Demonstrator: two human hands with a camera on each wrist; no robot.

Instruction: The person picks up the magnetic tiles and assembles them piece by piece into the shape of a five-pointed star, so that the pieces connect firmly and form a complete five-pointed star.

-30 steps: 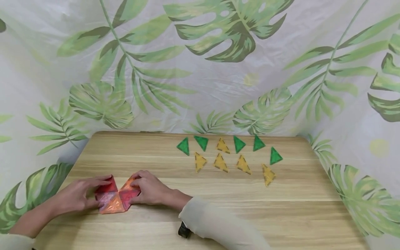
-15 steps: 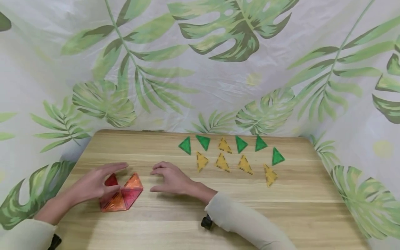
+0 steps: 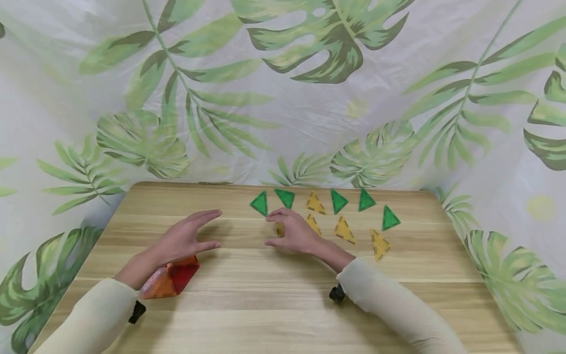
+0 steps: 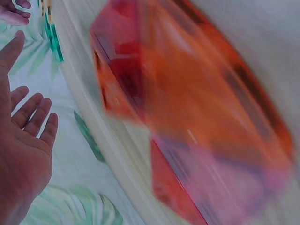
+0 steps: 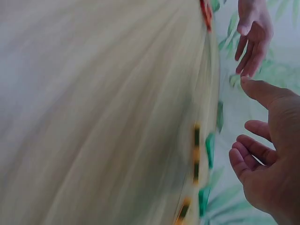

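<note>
A cluster of see-through red, orange and pink triangular magnetic tiles sits on the left part of the table; the left wrist view shows these tiles large and blurred. My left hand hovers above its far side, thumb and fingers spread, holding nothing, and hides part of it. My right hand, thumb and fingers apart, is over the leftmost yellow triangular tile and partly covers it. No tile shows in the right hand in the right wrist view. The green triangular tile lies just beyond its fingers.
Several green tiles and yellow tiles lie loose along the back right of the wooden table. A leaf-patterned cloth hangs behind the far edge and at both sides.
Both hands have left the red and orange cluster. My right hand has moved right and away to the yellow tiles; my left hand has lifted and shifted right and farther from me.
</note>
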